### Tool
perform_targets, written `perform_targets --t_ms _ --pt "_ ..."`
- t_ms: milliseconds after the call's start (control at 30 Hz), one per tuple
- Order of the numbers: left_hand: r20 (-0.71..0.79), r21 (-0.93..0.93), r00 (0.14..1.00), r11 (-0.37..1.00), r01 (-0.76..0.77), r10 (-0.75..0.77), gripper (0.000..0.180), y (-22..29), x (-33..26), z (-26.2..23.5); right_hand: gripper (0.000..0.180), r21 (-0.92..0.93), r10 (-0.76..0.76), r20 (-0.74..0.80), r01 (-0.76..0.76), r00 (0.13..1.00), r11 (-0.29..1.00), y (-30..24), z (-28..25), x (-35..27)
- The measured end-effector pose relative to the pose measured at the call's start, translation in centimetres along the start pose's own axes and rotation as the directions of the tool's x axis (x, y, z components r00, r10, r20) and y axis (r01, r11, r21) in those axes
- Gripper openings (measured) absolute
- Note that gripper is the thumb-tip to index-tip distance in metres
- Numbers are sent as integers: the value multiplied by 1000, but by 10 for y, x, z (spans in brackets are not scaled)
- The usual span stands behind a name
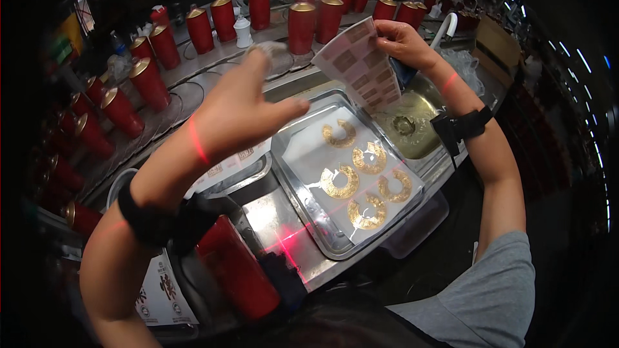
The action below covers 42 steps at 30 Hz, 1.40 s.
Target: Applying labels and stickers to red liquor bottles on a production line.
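My right hand (406, 45) is closed on the edge of a pale sheet (361, 67) printed with rows of brownish-gold rectangles, which hangs tilted above the sink. My left hand (242, 106) is raised left of it, thumb stretched out and apart from the fingers; the fingertips are smeared by motion beside a whitish blur. Below both hands, a metal tray (309, 219) holds a white sheet (309, 148) bearing several gold C-shaped decals. A red bottle (238, 270) lies tilted near my body, partly hidden by dark cloth.
Red bottles with gold shoulders (261, 9) line the curved bench at the back and left. A small white bottle (243, 32) stands among them. Right of the tray is a metal sink (412, 135) with a white faucet (446, 29). A smaller tray (242, 177) holds another printed sheet.
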<state>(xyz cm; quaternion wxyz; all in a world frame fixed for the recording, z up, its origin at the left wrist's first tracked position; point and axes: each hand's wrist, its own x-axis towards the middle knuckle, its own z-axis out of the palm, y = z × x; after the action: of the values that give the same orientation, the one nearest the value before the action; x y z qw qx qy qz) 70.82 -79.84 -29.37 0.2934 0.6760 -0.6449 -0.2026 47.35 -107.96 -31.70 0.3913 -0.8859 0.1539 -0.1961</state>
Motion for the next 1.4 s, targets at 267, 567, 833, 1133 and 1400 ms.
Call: perform_targets --t_ms 267,567,833,1133,1400 --pt "-157 -94 988 995 -18 3 46 17 88 54 18 -134 -152 54 158 987 978 -52 45 12" --pt "-227 -147 972 985 -91 56 23 -2 101 75 48 -383 83 3 -76 997 920 -32 52 -43" --pt "-267 -150 962 983 -107 64 24 2 100 41 37 -167 645 -174 -668 744 725 123 56 -147" --pt "-60 -419 944 867 271 -324 34 -64 39 -59 19 163 554 -94 -537 827 828 42 31 -78" --pt "92 -747 787 481 460 -610 38 -168 -111 -106 17 336 392 153 -421 907 843 -23 139 18"
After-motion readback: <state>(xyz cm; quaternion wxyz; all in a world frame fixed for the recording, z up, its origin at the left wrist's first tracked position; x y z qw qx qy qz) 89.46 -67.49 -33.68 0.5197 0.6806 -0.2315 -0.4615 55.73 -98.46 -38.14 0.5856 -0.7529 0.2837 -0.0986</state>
